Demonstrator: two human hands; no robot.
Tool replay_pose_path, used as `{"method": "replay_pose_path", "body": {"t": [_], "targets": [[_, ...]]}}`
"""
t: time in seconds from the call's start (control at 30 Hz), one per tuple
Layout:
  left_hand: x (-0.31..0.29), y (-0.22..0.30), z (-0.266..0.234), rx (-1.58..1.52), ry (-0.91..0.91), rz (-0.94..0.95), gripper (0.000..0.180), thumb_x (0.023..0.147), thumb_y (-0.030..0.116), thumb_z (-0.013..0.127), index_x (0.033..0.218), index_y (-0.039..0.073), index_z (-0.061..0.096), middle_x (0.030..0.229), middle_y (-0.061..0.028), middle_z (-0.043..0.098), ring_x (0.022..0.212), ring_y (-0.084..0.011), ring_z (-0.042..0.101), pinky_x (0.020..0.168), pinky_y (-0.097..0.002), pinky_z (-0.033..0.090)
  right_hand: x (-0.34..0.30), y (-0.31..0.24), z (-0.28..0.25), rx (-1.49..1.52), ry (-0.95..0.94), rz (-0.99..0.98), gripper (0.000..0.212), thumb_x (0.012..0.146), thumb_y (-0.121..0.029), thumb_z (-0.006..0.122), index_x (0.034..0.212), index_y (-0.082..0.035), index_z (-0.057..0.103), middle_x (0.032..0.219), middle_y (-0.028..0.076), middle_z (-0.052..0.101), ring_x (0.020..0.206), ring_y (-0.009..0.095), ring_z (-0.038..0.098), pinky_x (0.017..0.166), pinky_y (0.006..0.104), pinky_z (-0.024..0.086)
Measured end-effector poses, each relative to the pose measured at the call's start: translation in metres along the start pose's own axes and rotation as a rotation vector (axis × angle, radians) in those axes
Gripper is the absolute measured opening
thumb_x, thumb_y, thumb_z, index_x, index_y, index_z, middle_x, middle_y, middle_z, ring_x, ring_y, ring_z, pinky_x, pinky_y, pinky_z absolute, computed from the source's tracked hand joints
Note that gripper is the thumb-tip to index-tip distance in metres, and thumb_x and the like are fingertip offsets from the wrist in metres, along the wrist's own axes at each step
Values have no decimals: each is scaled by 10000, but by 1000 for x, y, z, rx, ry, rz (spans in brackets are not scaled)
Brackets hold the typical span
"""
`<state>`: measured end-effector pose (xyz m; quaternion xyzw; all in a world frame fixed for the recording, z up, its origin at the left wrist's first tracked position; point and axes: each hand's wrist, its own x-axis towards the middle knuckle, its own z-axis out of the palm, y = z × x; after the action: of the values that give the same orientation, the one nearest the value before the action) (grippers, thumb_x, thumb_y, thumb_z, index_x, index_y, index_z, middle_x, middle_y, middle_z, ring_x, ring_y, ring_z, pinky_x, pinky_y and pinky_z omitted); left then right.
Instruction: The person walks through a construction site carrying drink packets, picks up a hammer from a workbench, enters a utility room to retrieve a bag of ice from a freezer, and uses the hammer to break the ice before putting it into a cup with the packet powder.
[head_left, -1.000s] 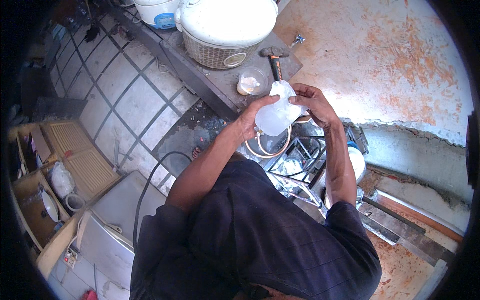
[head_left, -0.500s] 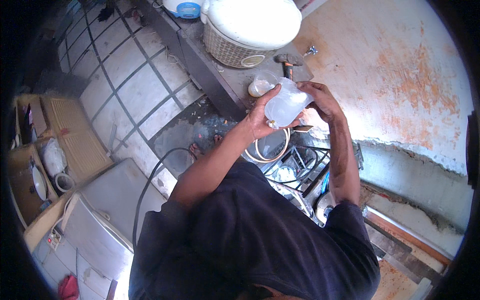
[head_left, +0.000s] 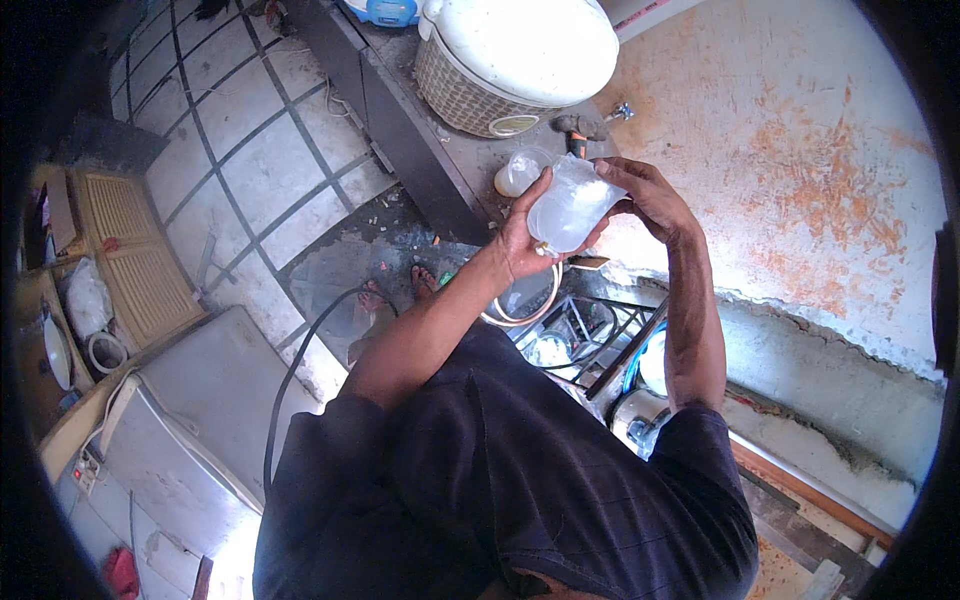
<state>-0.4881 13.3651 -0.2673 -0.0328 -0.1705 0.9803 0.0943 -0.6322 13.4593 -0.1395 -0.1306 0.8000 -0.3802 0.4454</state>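
In front of me, both my hands hold a translucent whitish plastic container (head_left: 572, 212), tilted. My left hand (head_left: 522, 232) cups it from the left and below, its thumb along the side. At the upper right, the fingers of my right hand (head_left: 648, 198) pinch its edge. A small yellowish bit shows at its lower end, near my left fingers. What the container holds, if anything, I cannot make out. Just beyond my left thumb, a clear plastic tub (head_left: 522, 172) with something pale in it stands on the dark counter (head_left: 425, 150).
A large white-lidded woven-pattern basket (head_left: 475, 92) and a hammer (head_left: 578, 135) are on the counter. To the right rises a stained wall (head_left: 780, 150). A metal rack (head_left: 600, 350) and a looped pale hose (head_left: 545, 300) lie below my arms. A fridge (head_left: 220, 390) lies left.
The view has shifted slightly, so the counter and basket appear a little farther right. Both hands keep hold of the container, whose upper end now looks more wrinkled.
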Motion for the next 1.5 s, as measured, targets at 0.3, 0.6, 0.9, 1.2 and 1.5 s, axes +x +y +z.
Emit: {"method": "replay_pose_path", "body": {"t": [0.3,0.6,0.9,1.2,1.5], "targets": [[-4,-4,-6,216,57,-123,816,880,678,562,1404,65,434,1245,-182,610,1077,-306,649,846,-427,583,-16,15,-9,117,-73,-153,555,830,-151,786,1297,50,563,1164,140,656,1039,204,620,933,336,489],[-5,-23,0,374,185,-53,774,881,695,546,1334,70,500,1115,-145,647,917,-263,685,720,-376,602,-34,28,-11,240,29,-150,507,887,-193,734,1301,45,564,1164,137,657,1063,209,619,968,361,476],[-11,-15,1,227,160,-78,758,853,690,591,1283,67,552,1070,-148,659,909,-261,691,803,-409,604,-18,28,-6,240,75,-126,384,917,-176,688,1241,18,618,1113,97,691,1024,194,639,975,370,486],[-34,-2,30,902,209,227,755,846,395,745,1420,28,420,1315,-142,568,1201,-246,571,978,-376,495,-33,39,13,433,71,-272,479,925,-154,676,1347,15,526,1234,126,631,1113,230,621,1016,369,490],[-46,11,53,1519,202,465,867,684,252,866,1391,-9,437,1281,-160,586,1195,-272,572,1003,-369,468,-36,52,29,501,75,-321,503,940,-157,662,1376,22,485,1274,142,618,1170,222,602,1004,380,502]]}}
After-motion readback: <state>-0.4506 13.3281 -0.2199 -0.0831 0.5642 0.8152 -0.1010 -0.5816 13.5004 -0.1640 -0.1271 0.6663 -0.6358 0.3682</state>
